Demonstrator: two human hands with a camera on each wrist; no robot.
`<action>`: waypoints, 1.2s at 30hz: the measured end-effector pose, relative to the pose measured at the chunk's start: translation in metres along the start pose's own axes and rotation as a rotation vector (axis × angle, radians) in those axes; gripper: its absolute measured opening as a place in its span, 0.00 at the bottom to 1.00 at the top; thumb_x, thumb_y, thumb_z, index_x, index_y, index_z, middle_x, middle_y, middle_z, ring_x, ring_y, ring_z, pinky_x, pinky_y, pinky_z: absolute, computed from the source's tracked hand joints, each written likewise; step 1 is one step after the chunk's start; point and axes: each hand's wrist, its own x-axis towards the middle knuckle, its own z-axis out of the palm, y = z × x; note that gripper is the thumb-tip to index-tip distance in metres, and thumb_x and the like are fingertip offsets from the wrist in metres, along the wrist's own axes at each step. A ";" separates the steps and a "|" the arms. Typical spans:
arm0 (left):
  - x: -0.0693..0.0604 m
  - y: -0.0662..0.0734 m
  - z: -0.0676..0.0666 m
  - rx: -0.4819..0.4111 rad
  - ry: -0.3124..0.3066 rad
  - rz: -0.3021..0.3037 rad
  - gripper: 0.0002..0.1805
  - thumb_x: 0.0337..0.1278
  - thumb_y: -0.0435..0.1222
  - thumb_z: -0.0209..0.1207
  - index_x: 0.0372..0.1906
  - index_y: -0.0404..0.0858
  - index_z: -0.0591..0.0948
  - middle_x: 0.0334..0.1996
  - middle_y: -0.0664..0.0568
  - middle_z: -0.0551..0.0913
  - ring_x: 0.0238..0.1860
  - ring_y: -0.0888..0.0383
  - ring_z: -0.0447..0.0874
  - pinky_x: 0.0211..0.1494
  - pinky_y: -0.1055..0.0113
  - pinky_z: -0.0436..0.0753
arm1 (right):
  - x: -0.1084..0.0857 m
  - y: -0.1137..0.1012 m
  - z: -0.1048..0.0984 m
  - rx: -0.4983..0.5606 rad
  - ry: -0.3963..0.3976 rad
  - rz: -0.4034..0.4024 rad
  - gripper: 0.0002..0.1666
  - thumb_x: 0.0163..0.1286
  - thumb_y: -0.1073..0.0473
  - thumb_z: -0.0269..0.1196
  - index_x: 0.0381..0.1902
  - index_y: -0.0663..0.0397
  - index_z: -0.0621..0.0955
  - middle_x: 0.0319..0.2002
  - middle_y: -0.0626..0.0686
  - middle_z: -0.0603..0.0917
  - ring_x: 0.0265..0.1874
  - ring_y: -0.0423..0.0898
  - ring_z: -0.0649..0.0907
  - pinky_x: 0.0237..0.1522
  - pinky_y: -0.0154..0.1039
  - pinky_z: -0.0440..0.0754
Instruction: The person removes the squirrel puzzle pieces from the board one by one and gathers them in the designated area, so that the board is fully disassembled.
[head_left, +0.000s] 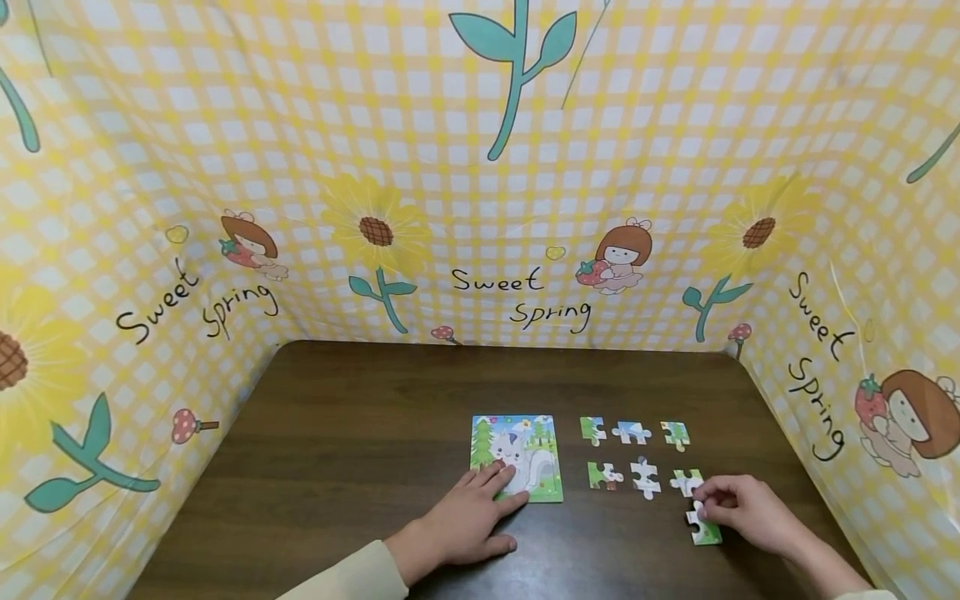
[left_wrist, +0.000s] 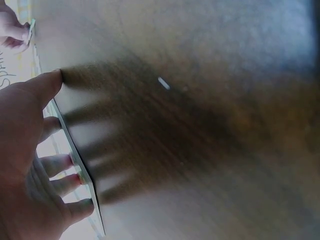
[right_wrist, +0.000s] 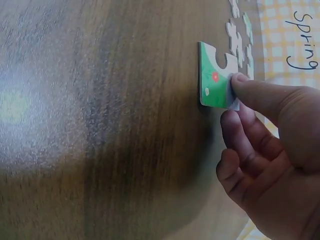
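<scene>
A square picture card of a grey-white squirrel among green trees lies on the table. My left hand rests on its lower left part with fingers spread; in the left wrist view the fingertips touch the card's edge. At the right, my right hand pinches a green and white jigsaw piece between thumb and fingers. This corner piece has a red flower on it. Just above it lies another jigsaw piece, partly beside my fingers.
Several loose jigsaw pieces lie in two rows right of the card, among them a blue-white one and a green one. The dark wooden table is walled on three sides by yellow checked cloth.
</scene>
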 end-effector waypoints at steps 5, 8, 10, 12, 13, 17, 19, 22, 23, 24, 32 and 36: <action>-0.001 0.001 -0.001 -0.004 0.005 0.000 0.36 0.70 0.64 0.53 0.78 0.59 0.67 0.81 0.46 0.59 0.80 0.44 0.56 0.74 0.42 0.67 | -0.001 0.004 0.000 -0.036 -0.008 0.027 0.07 0.64 0.58 0.73 0.37 0.53 0.87 0.31 0.44 0.85 0.29 0.29 0.80 0.32 0.32 0.79; -0.001 0.001 -0.001 -0.005 0.006 -0.003 0.36 0.70 0.64 0.53 0.78 0.59 0.67 0.81 0.46 0.59 0.80 0.45 0.56 0.75 0.42 0.67 | -0.001 0.005 0.001 -0.046 -0.010 0.030 0.06 0.64 0.58 0.73 0.37 0.53 0.87 0.30 0.43 0.85 0.28 0.29 0.80 0.32 0.32 0.79; -0.002 0.002 -0.001 -0.007 0.005 -0.006 0.36 0.70 0.64 0.53 0.78 0.59 0.67 0.81 0.46 0.59 0.81 0.45 0.56 0.75 0.42 0.66 | -0.001 0.006 0.001 -0.059 -0.006 0.020 0.06 0.64 0.59 0.73 0.37 0.53 0.87 0.30 0.43 0.85 0.28 0.29 0.79 0.32 0.32 0.79; -0.002 0.002 -0.001 -0.008 0.004 -0.008 0.36 0.70 0.64 0.53 0.78 0.59 0.67 0.81 0.47 0.59 0.81 0.45 0.56 0.75 0.42 0.66 | -0.001 0.005 0.002 -0.065 -0.004 0.014 0.06 0.64 0.59 0.73 0.37 0.53 0.87 0.30 0.43 0.84 0.28 0.29 0.78 0.31 0.32 0.78; -0.002 0.002 -0.001 -0.009 0.004 -0.008 0.36 0.70 0.64 0.53 0.78 0.59 0.67 0.81 0.47 0.59 0.81 0.45 0.56 0.75 0.42 0.66 | -0.001 0.005 0.002 -0.068 -0.003 0.008 0.06 0.64 0.59 0.73 0.37 0.53 0.87 0.30 0.43 0.84 0.28 0.29 0.78 0.31 0.32 0.78; -0.002 0.002 0.000 -0.009 0.003 -0.011 0.36 0.70 0.64 0.52 0.78 0.59 0.66 0.81 0.47 0.59 0.81 0.45 0.56 0.75 0.42 0.66 | 0.000 0.006 0.003 -0.087 -0.007 -0.003 0.06 0.65 0.60 0.73 0.38 0.53 0.87 0.30 0.43 0.85 0.28 0.28 0.78 0.31 0.32 0.78; -0.002 0.001 0.001 -0.009 0.002 -0.010 0.36 0.70 0.65 0.52 0.78 0.60 0.66 0.81 0.47 0.59 0.81 0.46 0.56 0.75 0.43 0.66 | 0.001 0.007 0.003 -0.099 -0.007 0.003 0.05 0.64 0.59 0.73 0.37 0.52 0.87 0.30 0.43 0.85 0.28 0.28 0.78 0.31 0.31 0.78; -0.003 0.001 0.001 -0.012 0.001 -0.008 0.36 0.71 0.65 0.51 0.79 0.60 0.65 0.81 0.48 0.58 0.81 0.46 0.56 0.75 0.42 0.66 | 0.001 0.007 0.003 -0.108 -0.013 0.009 0.05 0.64 0.59 0.73 0.37 0.52 0.87 0.30 0.43 0.85 0.27 0.29 0.78 0.30 0.32 0.78; -0.003 0.001 0.001 -0.014 0.002 -0.007 0.36 0.71 0.65 0.51 0.79 0.60 0.65 0.81 0.48 0.58 0.81 0.46 0.56 0.75 0.42 0.66 | 0.001 0.006 0.003 -0.107 -0.015 0.010 0.05 0.64 0.59 0.73 0.37 0.52 0.87 0.30 0.43 0.85 0.27 0.29 0.78 0.30 0.32 0.78; -0.003 0.001 0.001 -0.016 0.003 -0.006 0.36 0.71 0.65 0.50 0.79 0.60 0.65 0.81 0.48 0.58 0.81 0.45 0.56 0.75 0.42 0.66 | 0.001 0.006 0.003 -0.108 -0.014 0.007 0.05 0.64 0.59 0.73 0.36 0.52 0.87 0.29 0.43 0.85 0.27 0.29 0.78 0.30 0.32 0.78; -0.004 0.000 0.002 -0.044 0.022 -0.004 0.36 0.72 0.64 0.51 0.79 0.59 0.65 0.81 0.47 0.57 0.81 0.45 0.54 0.76 0.39 0.63 | 0.012 -0.009 -0.005 -0.129 0.003 -0.037 0.05 0.64 0.58 0.73 0.35 0.51 0.87 0.27 0.40 0.85 0.26 0.29 0.79 0.29 0.32 0.79; -0.006 -0.002 0.003 -0.044 0.041 0.012 0.36 0.73 0.64 0.49 0.80 0.59 0.64 0.82 0.47 0.57 0.82 0.45 0.52 0.76 0.38 0.61 | 0.031 -0.029 -0.005 -0.143 0.000 -0.060 0.04 0.66 0.56 0.72 0.36 0.50 0.87 0.27 0.40 0.85 0.25 0.30 0.80 0.29 0.32 0.79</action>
